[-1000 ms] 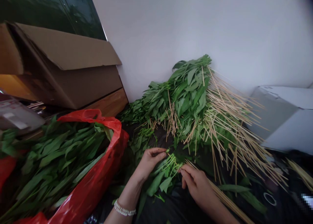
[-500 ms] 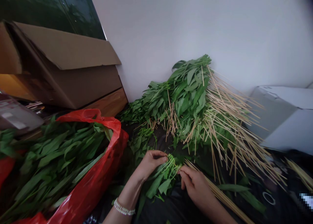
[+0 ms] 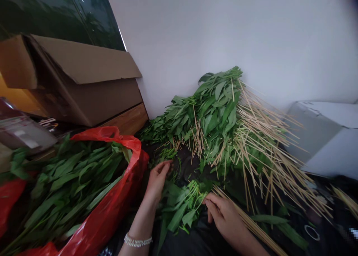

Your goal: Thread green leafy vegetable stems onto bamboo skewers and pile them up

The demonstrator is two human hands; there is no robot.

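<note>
My right hand (image 3: 219, 210) is closed in a pinch at the right side of a small bunch of green leafy stems (image 3: 188, 202). The stems seem threaded on a thin bamboo skewer, mostly hidden by my fingers and the leaves. Off to the upper left, my left hand (image 3: 157, 179) has its fingers stretched towards loose leafy stems (image 3: 168, 153); nothing shows in it. Beneath my right hand, a bundle of bare bamboo skewers (image 3: 253, 228) lies slantwise on the black plastic sheet (image 3: 205, 235).
A red plastic bag (image 3: 134, 163) of leafy stems stands at left. Behind it sits an open cardboard box (image 3: 103, 95). Skewered leaf bunches (image 3: 220, 103) are heaped against the white wall (image 3: 218, 28), their skewers sticking out rightward. A white box (image 3: 321, 133) is at right.
My left hand has let go of the leafy bunch and moved up and left to the loose stems. My right hand stays at the bunch. The view has shifted slightly.
</note>
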